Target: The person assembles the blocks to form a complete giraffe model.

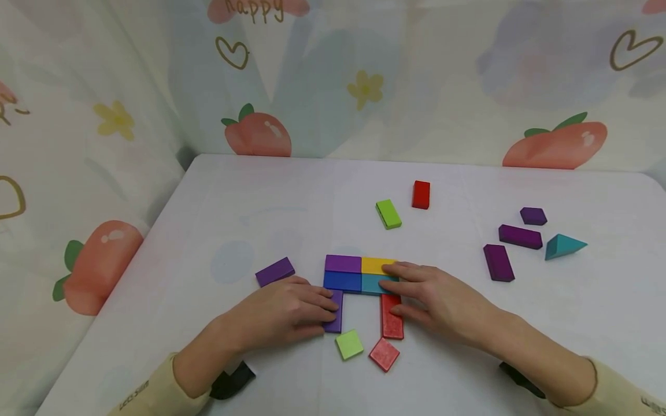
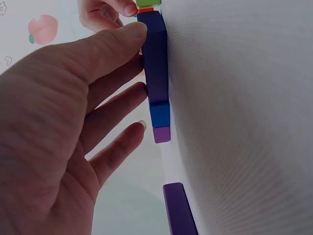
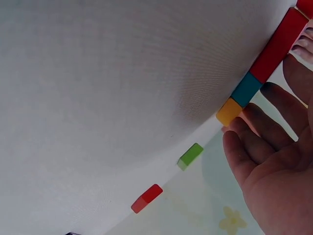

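In the head view, a purple block [image 1: 342, 264], a yellow block [image 1: 372, 266], a blue block [image 1: 341, 281] and a teal block [image 1: 369, 283] lie flat against each other. Below them, a violet block [image 1: 333, 327] and a red block [image 1: 392, 328] extend toward the person like two legs. My left hand [image 1: 291, 309] rests its fingertips on the violet block; its thumb touches the near end in the left wrist view. With fingers spread, my right hand [image 1: 442, 294] touches the yellow, teal and red blocks, partly covering them.
A lime square [image 1: 349, 345] and a red square [image 1: 384, 355] lie just below the legs. Another purple block [image 1: 274, 270] is beside the left hand. Farther back lie a green block [image 1: 388, 214] and a red block [image 1: 421, 195]. Several purple blocks and a teal wedge [image 1: 564, 247] sit right.
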The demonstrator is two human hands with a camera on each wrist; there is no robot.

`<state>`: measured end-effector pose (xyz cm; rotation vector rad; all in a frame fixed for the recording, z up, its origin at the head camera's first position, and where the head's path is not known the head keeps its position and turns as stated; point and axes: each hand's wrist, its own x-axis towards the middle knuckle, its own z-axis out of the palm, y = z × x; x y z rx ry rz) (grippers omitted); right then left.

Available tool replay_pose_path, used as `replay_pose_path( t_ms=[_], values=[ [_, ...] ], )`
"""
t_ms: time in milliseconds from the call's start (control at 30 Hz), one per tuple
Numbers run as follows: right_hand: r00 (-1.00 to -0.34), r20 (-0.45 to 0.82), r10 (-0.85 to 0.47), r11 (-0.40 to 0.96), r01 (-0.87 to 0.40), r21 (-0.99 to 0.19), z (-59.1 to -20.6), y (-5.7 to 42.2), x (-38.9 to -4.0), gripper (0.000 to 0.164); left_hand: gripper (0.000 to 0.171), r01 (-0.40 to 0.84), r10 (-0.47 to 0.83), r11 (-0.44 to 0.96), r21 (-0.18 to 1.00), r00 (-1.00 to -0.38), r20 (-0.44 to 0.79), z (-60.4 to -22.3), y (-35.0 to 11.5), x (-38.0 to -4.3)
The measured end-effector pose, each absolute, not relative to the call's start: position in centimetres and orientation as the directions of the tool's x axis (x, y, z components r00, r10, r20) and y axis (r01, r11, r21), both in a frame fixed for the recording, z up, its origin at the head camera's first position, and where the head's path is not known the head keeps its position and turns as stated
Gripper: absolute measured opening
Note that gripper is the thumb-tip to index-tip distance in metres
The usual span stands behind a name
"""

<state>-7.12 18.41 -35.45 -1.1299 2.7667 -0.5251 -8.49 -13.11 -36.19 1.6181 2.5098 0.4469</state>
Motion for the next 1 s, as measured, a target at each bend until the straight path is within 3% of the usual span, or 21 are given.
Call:
replay_pose_path(
  t_ms=[367, 600, 833, 1000],
  values=[
    [-0.724, 0.027, -0.690, 0.671, -0.652, -0.353, -35.5, 18.5, -7.0, 0.046, 0.028, 0.867, 0.902, 0.385, 0.317, -0.426, 0.070, -36.2, -13.1, -8.4],
    [-0.725, 0.023, -0.688, 0.671, -0.648, -0.359, -35.4, 18.5, -7.0, 0.046, 0.031, 0.875, 0.893, 0.357, 0.328, -0.422, 0.154, -36.0, -12.2, -7.1],
    [-0.727, 0.031, -0.686, 0.668, -0.646, -0.370, -35.3, 18.6, -7.0, 0.046, 0.035, 0.921, 0.923, 0.291, 0.260, -0.342, 0.178, -35.7, -10.3, -5.3],
    [-0.726, 0.037, -0.687, 0.665, -0.648, -0.372, -35.4, 18.5, -7.0, 0.046, 0.033, 0.927, 0.929, 0.338, 0.163, -0.356, 0.103, -35.6, -9.6, -4.6]
  ],
)
